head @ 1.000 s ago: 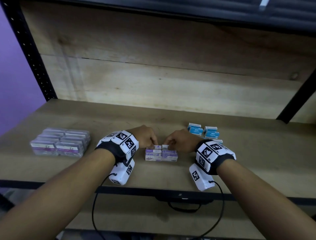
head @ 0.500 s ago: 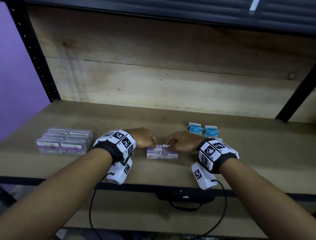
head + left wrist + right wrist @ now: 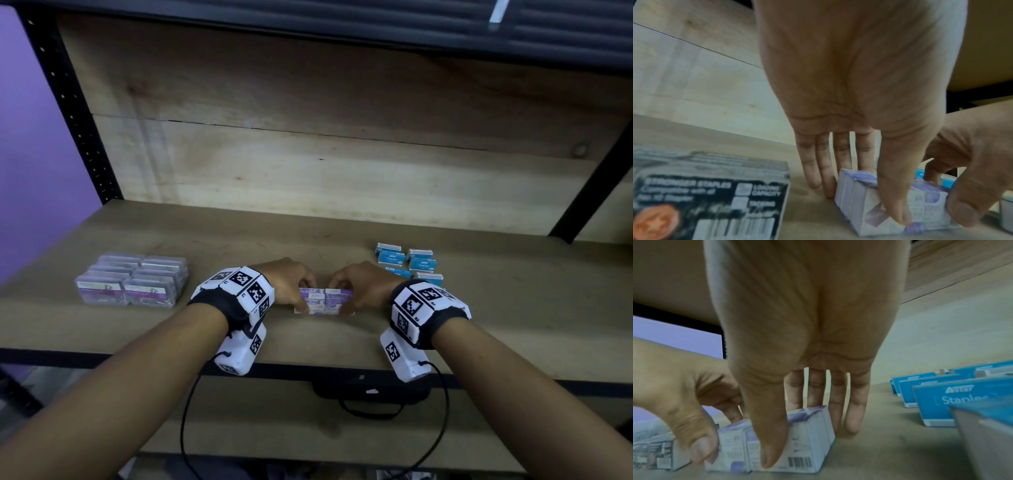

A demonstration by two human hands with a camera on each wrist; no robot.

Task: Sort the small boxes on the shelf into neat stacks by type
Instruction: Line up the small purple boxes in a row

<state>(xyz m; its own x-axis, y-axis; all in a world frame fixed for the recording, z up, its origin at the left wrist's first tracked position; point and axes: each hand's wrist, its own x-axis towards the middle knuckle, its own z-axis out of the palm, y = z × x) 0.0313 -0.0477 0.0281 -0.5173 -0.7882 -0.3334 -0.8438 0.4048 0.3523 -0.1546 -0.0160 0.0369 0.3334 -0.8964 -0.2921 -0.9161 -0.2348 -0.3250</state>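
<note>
We see the purple and white boxes (image 3: pixel 323 301) at the centre of the frame, standing together on the wooden shelf (image 3: pixel 496 318). Our left hand (image 3: pixel 291 286) and right hand (image 3: pixel 363 287) clamp them from either side, thumbs in front, fingers behind. Blue staple boxes (image 3: pixel 407 262) sit right of centre; clear-wrapped boxes (image 3: pixel 132 284) lie at the left.

"Astar" and "Staples" are printed on the blue boxes (image 3: pixel 962 404). "STAPLES" is read on the purple-white boxes (image 3: pixel 929 209), and a barcode is carried on one end (image 3: pixel 799 462). "STRONGER STAPLES", "LOADING CAPACITY" and a barcode are shown on the black-labelled box (image 3: pixel 711 201). Square coded markers are borne on the wristbands (image 3: pixel 245 286).
</note>
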